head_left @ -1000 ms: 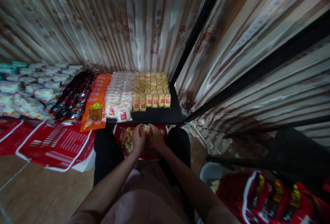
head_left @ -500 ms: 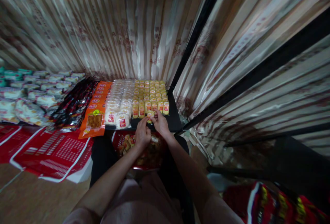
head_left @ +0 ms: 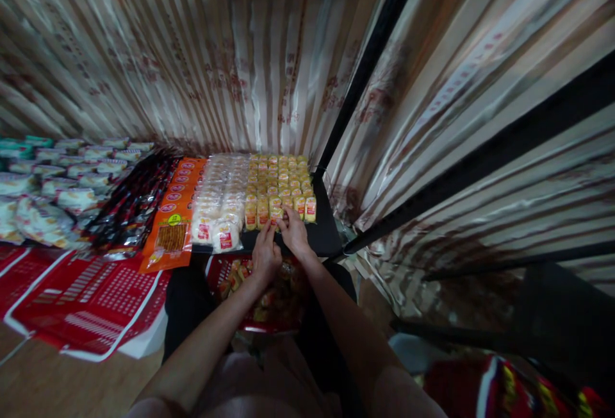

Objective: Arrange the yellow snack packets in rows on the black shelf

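Both my hands meet at the front row of small yellow snack packets (head_left: 281, 182) laid in rows on a black shelf (head_left: 321, 236). My right hand (head_left: 294, 233) pinches one yellow packet (head_left: 277, 213) at the row's front edge. My left hand (head_left: 266, 253) is beside it, fingers curled and touching the same packet. Below my hands, on my lap, a red bag (head_left: 243, 277) lies open with several more small packets inside.
White round packets (head_left: 218, 201) lie left of the yellow ones, then orange packs (head_left: 172, 218), dark red packs (head_left: 134, 197) and white-green packs (head_left: 57, 181). Red printed bags (head_left: 91, 296) cover the floor at left. Striped curtains (head_left: 230, 52) and a black frame post (head_left: 369, 65) stand behind.
My hands rose from the red bag on my lap to the shelf, carrying a yellow packet to the front row. The view shifted slightly downward.
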Tool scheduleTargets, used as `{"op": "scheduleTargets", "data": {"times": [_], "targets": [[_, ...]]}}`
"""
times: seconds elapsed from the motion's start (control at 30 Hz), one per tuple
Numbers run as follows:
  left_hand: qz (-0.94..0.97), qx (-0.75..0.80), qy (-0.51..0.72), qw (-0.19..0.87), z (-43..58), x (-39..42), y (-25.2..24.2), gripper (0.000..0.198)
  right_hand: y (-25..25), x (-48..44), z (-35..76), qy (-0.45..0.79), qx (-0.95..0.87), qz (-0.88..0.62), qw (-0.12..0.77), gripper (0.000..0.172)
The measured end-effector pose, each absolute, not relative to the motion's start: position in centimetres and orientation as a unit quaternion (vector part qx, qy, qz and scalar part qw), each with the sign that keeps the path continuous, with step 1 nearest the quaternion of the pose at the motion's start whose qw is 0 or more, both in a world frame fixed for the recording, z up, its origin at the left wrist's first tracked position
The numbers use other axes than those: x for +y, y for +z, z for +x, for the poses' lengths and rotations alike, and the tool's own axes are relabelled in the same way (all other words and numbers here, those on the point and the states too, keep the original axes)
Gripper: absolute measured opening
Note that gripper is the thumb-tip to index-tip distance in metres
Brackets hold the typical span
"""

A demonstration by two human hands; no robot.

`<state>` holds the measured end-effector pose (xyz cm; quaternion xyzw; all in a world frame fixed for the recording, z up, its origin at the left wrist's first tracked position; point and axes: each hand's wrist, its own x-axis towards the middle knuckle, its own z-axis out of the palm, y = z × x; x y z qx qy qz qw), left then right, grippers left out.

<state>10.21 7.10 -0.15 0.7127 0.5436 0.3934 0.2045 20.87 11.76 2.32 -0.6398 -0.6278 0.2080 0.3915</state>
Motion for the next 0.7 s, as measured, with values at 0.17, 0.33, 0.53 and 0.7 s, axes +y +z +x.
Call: {"op": "scheduleTargets", "data": {"times": [0.17, 0.33, 0.53, 0.7], "targets": [[0.716, 0.55, 0.379, 0.202, 10.1, 7.2, -0.1, 0.057, 1.2, 11.9, 20.6, 0.197, -0.621, -0.626, 0.428, 0.048], [0.734, 0.544, 0.358, 0.193, 9.8, 7.2, -0.4, 0.058, 0.1, 10.5, 20.2, 0.148, -0.619, -0.634, 0.439, 0.037], [0.759, 0.513, 0.362, 0.17, 9.6, 7.0, -0.4, 0.046, -0.9, 9.1, 19.8, 0.122, -0.653, -0.65, 0.37, 0.025], [0.752, 0.51, 0.37, 0.193, 9.7, 7.2, -0.2, 0.042, -1.5, 9.4, 19.7, 0.142, -0.662, -0.635, 0.373, 0.03]]}}
